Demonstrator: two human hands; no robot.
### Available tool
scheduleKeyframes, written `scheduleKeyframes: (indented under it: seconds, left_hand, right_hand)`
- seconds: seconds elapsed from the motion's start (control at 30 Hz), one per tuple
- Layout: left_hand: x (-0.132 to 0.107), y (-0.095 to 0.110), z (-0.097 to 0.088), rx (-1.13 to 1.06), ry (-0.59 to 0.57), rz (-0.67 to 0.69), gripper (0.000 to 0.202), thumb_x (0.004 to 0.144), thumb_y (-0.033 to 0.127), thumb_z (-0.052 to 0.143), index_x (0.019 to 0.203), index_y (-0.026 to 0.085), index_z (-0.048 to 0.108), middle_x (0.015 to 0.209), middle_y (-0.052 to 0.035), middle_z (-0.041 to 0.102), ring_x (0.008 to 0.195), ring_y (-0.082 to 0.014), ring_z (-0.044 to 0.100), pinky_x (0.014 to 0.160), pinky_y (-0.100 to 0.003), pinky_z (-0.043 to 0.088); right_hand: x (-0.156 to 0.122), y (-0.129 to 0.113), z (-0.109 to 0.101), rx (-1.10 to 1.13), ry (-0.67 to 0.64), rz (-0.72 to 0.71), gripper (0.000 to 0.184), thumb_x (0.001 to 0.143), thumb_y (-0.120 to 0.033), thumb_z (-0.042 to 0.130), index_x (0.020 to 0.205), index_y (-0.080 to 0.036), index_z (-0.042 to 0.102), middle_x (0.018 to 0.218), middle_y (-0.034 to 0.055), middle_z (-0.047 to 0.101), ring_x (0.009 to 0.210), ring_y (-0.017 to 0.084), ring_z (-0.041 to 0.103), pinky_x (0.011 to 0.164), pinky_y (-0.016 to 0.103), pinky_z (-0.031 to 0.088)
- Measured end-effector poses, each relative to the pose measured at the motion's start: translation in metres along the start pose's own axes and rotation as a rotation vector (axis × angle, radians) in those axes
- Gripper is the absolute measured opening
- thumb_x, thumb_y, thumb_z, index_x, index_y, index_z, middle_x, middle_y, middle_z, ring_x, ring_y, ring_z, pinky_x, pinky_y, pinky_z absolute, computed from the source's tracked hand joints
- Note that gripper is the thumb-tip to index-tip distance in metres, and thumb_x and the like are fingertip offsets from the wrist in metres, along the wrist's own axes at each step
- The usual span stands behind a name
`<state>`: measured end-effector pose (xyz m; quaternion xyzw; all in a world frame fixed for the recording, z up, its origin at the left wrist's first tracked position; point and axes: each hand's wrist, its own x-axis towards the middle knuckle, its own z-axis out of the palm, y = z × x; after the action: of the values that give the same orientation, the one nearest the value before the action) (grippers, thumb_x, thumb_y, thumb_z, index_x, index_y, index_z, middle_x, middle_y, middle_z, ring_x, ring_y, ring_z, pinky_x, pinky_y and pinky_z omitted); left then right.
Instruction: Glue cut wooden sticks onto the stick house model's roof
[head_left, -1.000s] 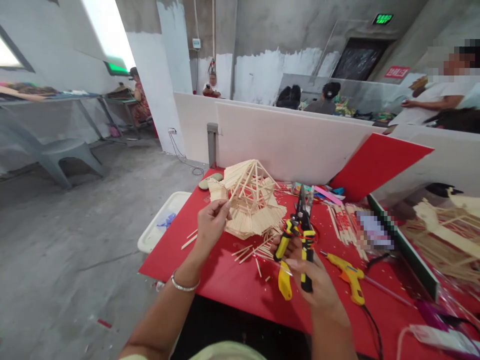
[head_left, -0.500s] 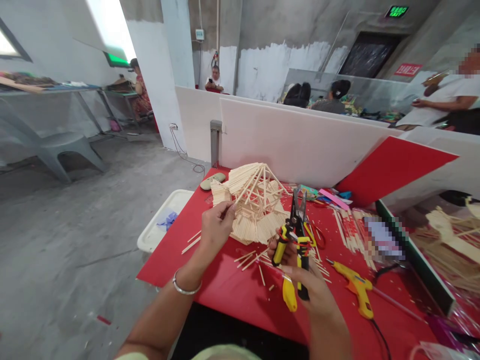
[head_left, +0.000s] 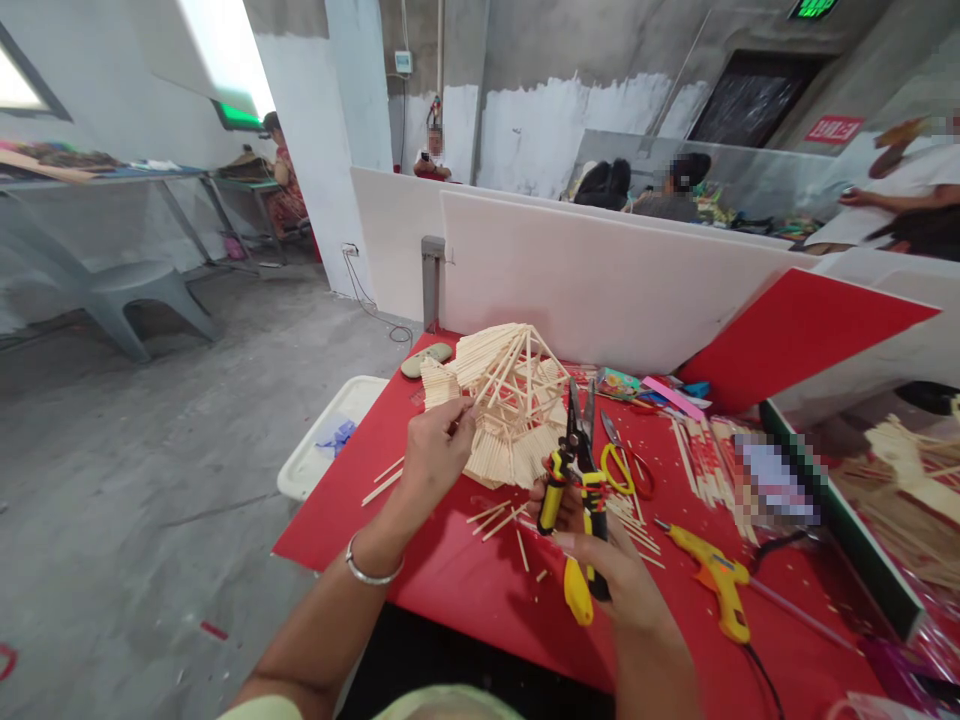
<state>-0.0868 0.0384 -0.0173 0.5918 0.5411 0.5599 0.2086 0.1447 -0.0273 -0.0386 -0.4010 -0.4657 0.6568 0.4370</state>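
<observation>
My left hand (head_left: 441, 440), with a bangle at the wrist, pinches a thin wooden stick (head_left: 491, 385) at the sloping roof of a model pavilion (head_left: 517, 440) built from such sticks. One side of the roof is covered in sticks; the other shows bare ribs. In my right hand (head_left: 600, 550) are pliers (head_left: 576, 465) with black-and-yellow handles. Their handles are spread and the dark jaws point up, just right of the model. Scissors (head_left: 616, 468) with yellow and red handles lie behind the pliers. Below my right hand, a yellow tool (head_left: 577, 592) lies partly hidden.
Loose sticks (head_left: 499, 520) lie on the red table (head_left: 450, 560). A yellow glue gun (head_left: 712, 575) with its cord and bundled sticks (head_left: 697, 465) are on the right. White panels (head_left: 570, 280) stand behind. A white bin (head_left: 300, 470) stands left of the table. Other people sit or stand beyond.
The pliers have shifted slightly left, uncovering more of the scissors. My left hand stays at the roof with the stick. The view has turned a little.
</observation>
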Motion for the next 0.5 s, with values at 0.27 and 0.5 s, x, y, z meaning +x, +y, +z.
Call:
scheduleKeyframes:
  seconds: [0.27, 0.5]
  left_hand:
    - [0.001, -0.001, 0.0, 0.012, 0.004, -0.001, 0.025, 0.088, 0.031, 0.056, 0.098, 0.018, 0.074, 0.062, -0.0011, 0.062, 0.051, -0.0116, 0.055, 0.051, -0.02, 0.042]
    - [0.0, -0.002, 0.001, 0.094, 0.026, 0.023, 0.031, 0.089, 0.03, 0.055, 0.11, 0.019, 0.074, 0.063, -0.0021, 0.065, 0.05, -0.0112, 0.053, 0.05, -0.019, 0.039]
  right_hand:
    - [0.001, -0.018, 0.016, -0.082, -0.035, 0.035, 0.04, 0.072, -0.034, 0.073, 0.111, -0.024, 0.07, 0.115, 0.0077, 0.069, 0.108, 0.027, 0.063, 0.101, 0.043, 0.045]
    - [0.0, -0.024, 0.023, -0.133, -0.035, 0.05, 0.035, 0.071, -0.034, 0.071, 0.104, -0.021, 0.072, 0.108, 0.0084, 0.072, 0.102, 0.027, 0.065, 0.095, 0.043, 0.048]
